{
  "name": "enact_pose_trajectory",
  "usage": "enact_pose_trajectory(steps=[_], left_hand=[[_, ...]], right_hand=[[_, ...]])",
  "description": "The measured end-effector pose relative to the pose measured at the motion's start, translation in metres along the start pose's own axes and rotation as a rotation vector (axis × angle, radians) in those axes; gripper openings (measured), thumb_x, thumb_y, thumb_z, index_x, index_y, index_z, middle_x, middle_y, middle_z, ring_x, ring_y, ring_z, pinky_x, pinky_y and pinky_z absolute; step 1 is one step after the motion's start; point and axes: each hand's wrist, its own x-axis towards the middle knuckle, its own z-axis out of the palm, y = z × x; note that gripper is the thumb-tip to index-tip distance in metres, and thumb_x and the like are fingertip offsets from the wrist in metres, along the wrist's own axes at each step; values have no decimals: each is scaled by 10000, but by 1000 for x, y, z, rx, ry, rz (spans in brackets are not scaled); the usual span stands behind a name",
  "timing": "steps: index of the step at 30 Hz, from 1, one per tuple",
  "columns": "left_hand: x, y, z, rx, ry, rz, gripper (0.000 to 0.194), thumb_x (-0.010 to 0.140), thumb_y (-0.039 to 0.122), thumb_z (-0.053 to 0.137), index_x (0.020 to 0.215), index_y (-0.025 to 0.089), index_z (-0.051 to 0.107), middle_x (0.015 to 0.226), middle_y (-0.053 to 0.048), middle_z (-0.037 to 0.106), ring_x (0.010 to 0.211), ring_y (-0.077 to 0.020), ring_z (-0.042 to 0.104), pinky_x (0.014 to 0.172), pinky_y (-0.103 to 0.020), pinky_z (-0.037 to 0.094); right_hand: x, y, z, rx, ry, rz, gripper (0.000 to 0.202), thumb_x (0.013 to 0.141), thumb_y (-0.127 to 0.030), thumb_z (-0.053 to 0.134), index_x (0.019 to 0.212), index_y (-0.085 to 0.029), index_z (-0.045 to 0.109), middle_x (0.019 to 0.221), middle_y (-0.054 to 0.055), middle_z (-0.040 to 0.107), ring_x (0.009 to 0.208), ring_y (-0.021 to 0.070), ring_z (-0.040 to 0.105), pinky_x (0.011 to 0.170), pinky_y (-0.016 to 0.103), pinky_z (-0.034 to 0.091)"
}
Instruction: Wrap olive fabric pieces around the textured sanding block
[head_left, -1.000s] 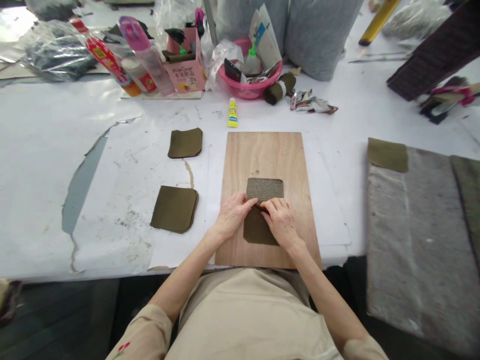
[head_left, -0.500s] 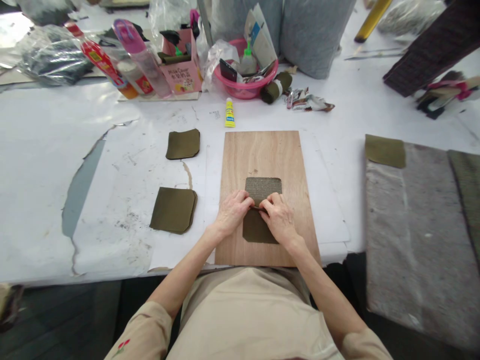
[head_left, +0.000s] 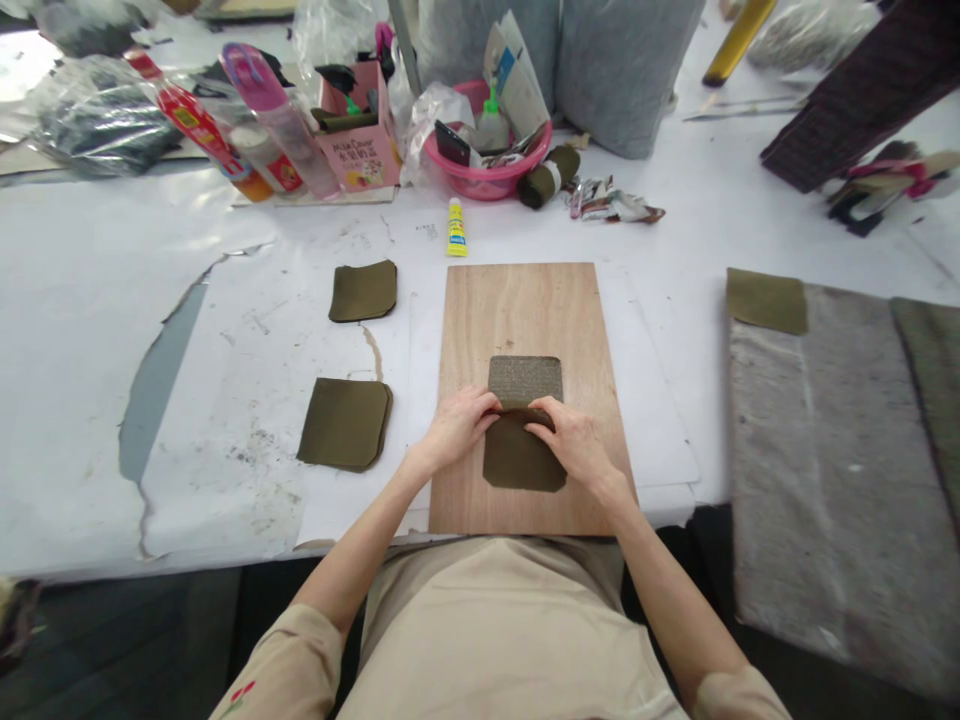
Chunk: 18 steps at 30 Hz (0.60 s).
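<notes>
An olive fabric piece (head_left: 523,458) with clipped corners lies on the wooden board (head_left: 517,310) in front of me. Its upper part shows a rougher, ribbed grey-brown face (head_left: 525,376), and a raised fold runs across its middle. My left hand (head_left: 459,425) pinches the left end of that fold between thumb and fingers. At the right end, my right hand (head_left: 574,438) holds the fold, thumb below and fingers above, slightly apart. To the left of the board lie a stack of olive pieces (head_left: 345,423) and, farther back, a smaller stack (head_left: 363,291).
A yellow glue tube (head_left: 456,230) lies behind the board. Beyond it stand a pink basket (head_left: 487,180), a pink box (head_left: 361,150) and bottles (head_left: 202,125). At right, a grey padded panel (head_left: 840,450) bears an olive piece (head_left: 766,300). The table's paper cover is torn at left.
My right hand has shifted slightly right along the fold, and its thumb and fingers have spread a little. My left hand has moved slightly left. The fold between them looks wider.
</notes>
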Motion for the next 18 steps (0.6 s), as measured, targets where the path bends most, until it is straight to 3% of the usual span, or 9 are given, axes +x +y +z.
enact_pose_trajectory(steps=[6, 13, 18], left_hand=[[2, 2, -12, -156, -134, -56, 89, 879, 179, 553, 891, 214, 633, 845, 0, 657, 791, -156, 615, 703, -257, 463], [4, 5, -13, -82, -138, -101, 70, 845, 167, 603, 897, 212, 616, 832, 6, 609, 745, -150, 586, 657, -250, 439], [3, 1, -13, -129, -125, -110, 87, 840, 165, 619, 917, 206, 619, 857, 9, 592, 736, -134, 577, 674, -246, 445]], right_hand=[[-3, 8, -5, 142, -67, 72, 167, 876, -228, 636, 1036, -231, 588, 947, 4, 704, 853, 182, 669, 742, 299, 489], [-1, 0, -13, -236, -12, -54, 139, 860, -243, 678, 984, -221, 620, 970, 52, 662, 907, 231, 590, 755, 341, 444], [2, -4, -5, -289, 9, -93, 159, 893, -346, 647, 976, -211, 637, 954, 59, 659, 889, 233, 560, 788, 365, 399]])
